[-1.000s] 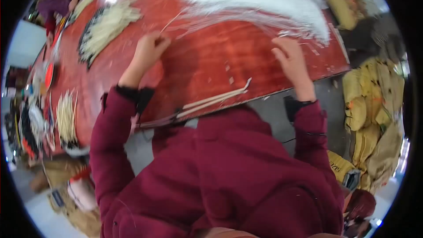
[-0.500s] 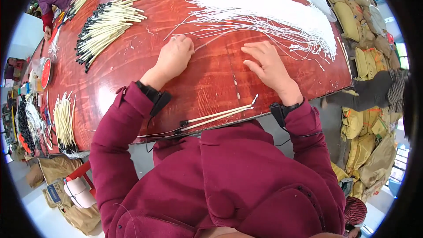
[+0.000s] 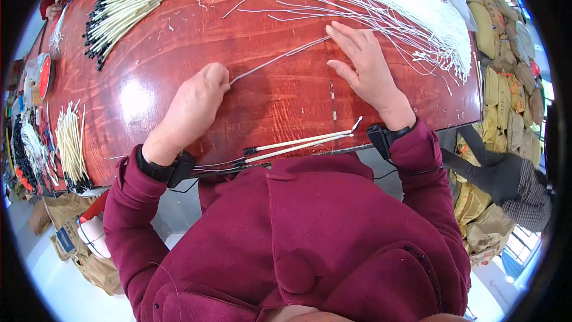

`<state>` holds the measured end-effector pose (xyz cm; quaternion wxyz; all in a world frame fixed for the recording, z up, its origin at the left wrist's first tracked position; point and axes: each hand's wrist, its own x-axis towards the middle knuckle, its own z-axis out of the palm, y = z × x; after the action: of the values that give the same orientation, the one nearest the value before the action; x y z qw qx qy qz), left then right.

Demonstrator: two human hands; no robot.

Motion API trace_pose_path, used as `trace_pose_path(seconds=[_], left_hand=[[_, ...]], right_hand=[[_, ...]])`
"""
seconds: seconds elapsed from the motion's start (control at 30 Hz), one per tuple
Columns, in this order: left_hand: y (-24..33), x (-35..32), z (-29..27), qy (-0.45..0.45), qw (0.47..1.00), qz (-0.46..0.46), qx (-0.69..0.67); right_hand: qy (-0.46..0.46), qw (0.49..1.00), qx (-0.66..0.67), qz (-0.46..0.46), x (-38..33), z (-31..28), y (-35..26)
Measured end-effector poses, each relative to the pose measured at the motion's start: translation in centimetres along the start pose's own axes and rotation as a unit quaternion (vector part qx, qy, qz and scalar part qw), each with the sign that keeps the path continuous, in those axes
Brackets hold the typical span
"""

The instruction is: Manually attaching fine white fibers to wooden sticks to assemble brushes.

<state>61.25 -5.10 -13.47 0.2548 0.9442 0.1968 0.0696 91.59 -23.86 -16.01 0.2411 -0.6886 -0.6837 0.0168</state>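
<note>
A thin white cord [image 3: 279, 58], which looks doubled, runs slantwise across the red tabletop between my hands. Its near-left end goes into the closed fingers of my left hand [image 3: 193, 100], back of the hand up. My right hand [image 3: 364, 67] lies at the far end of the cord with fingers stretched out and thumb apart; its fingertips meet the cord, and whether they press on it I cannot tell. Beyond it spreads a thick bundle of white cords [image 3: 381, 1] with loose ends trailing toward me. Two pale sticks [image 3: 301, 144] with black ends lie along the near table edge.
Pale black-ended sticks [image 3: 134, 9] are heaped at the far left, and a smaller bunch [image 3: 71, 143] stands near the left edge. A red round dish [image 3: 44, 76] sits beyond it. Yellowish sacks [image 3: 500, 101] are stacked at right, where another person [image 3: 518, 185] bends.
My left hand has drawn back toward me and to the left, pulling the cord straighter. My right hand stays nearly in place. The head view has shifted slightly.
</note>
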Motion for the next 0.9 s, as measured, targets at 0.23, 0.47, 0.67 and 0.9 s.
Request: trace_pose_path(seconds=[0.23, 0.47, 0.67, 0.9], left_hand=[[-2.4, -0.2, -1.0, 0.068, 0.95, -0.194, -0.234], [-3.4, -1.0, -0.3, 0.057, 0.982, -0.175, -0.052], [-1.1, 2.0, 0.1, 0.186, 0.969, -0.012, 0.162], [2.4, 6.6, 6.3, 0.103, 0.989, 0.085, 0.07]], right_hand=[[0.012, 1.0, -0.008, 0.011, -0.7, 0.6, -0.1], [-0.006, 1.0, -0.022, 0.008, -0.9, 0.9, -0.8], [-0.014, 1.0, -0.014, 0.008, 0.1, 1.8, -1.8], [0.0, 1.0, -0.017, 0.007, -0.2, 1.8, -3.2]])
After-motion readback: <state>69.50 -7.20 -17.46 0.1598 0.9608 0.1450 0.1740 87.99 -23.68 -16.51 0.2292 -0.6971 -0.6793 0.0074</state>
